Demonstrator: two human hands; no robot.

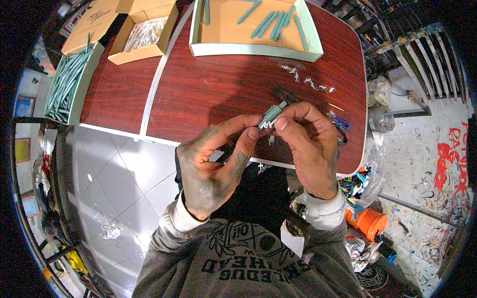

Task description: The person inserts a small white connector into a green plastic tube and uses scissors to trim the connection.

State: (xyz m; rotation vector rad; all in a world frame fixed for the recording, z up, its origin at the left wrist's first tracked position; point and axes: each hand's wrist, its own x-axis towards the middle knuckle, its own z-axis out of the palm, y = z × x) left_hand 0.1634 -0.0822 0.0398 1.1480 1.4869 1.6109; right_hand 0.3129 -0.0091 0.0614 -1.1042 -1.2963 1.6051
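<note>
A grey-green pen (272,112) is held over the near edge of the table, tilted with one end up and to the right. The thumb and index finger of my left hand (208,161) pinch its lower end. My right hand (315,149) has its thumb and fingertips closed at the pen's side, by a small white piece of cut-out lettering or decal (269,124) lying against the barrel. Whether the right fingers grip the decal or the pen itself, I cannot make out. Just beyond the pen lies a dark slim object (284,94), partly hidden by my right hand.
On the dark red table (194,89), a shallow box (253,49) holds several pens. Farther left stand a box of white pieces (136,55) and a box full of pens (88,82). White scraps (310,83) and a blue looped object (341,121) lie right. An orange container (370,223) is below.
</note>
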